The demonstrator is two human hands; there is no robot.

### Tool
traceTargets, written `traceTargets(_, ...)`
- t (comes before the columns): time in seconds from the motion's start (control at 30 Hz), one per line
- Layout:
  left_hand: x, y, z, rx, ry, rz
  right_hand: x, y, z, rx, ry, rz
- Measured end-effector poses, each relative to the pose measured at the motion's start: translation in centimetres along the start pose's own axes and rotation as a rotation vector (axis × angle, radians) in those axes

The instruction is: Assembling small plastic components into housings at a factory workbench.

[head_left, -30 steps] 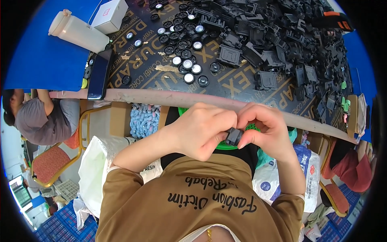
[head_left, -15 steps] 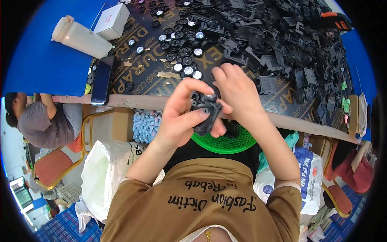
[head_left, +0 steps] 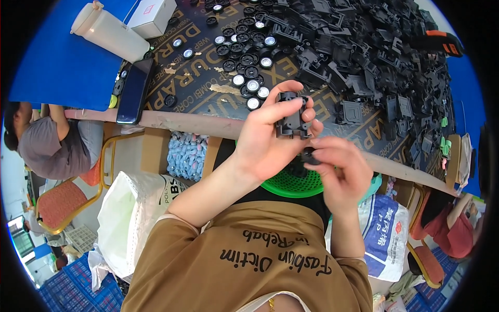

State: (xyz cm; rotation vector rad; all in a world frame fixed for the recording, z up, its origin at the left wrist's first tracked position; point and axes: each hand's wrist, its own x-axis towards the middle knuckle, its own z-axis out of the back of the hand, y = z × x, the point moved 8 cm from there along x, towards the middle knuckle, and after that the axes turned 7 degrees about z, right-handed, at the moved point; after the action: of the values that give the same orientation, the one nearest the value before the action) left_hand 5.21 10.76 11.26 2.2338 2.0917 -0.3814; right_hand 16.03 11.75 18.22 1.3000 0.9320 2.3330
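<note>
Over the table's front edge, my left hand (head_left: 265, 127) is closed around a black plastic toy car chassis (head_left: 292, 122), its flat side facing up. Just to the right and nearer, my right hand (head_left: 343, 166) pinches a small black wheel (head_left: 310, 155) between thumb and fingers, a short way from the chassis. Below both hands a green perforated basket (head_left: 291, 187) sits at my lap, with black parts inside, partly hidden by my hands. Loose wheels (head_left: 252, 86), several with silvery centres, lie on the table beyond my left hand.
A big heap of black chassis parts (head_left: 358, 57) covers the table's right side. A phone (head_left: 136, 88), a white bottle (head_left: 110, 32) and a white box (head_left: 152, 18) stand at left. White sacks (head_left: 135, 223) flank me. Other people sit at both sides.
My right hand has come back from the table to the chassis with a wheel in its fingers. My left hand has shifted right and turned the chassis over.
</note>
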Motion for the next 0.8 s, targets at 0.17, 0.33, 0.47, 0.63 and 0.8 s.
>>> traceTargets(0.17,0.3,0.9,-0.8,0.108,-0.003,-0.054,0.3,1.0,-0.1,-0.138,-0.011,0.136)
traceTargets(0.33,0.0,1.6,-2.1,0.253,0.034,-0.097,-0.3,2.0,0.4,-0.239,-0.085,0.226)
traceTargets(0.47,-0.1,2.3,-2.6,0.271,0.094,-0.129,-0.5,2.4,1.0,-0.321,-0.113,0.354)
traceTargets(0.63,-0.4,2.2,-3.2,0.298,0.043,-0.232,-0.8,1.7,0.9,-0.218,-0.182,0.283)
traceTargets(0.8,-1.3,2.3,-2.4,0.371,0.071,-0.384,-0.6,2.0,0.4,-0.288,-0.11,0.25)
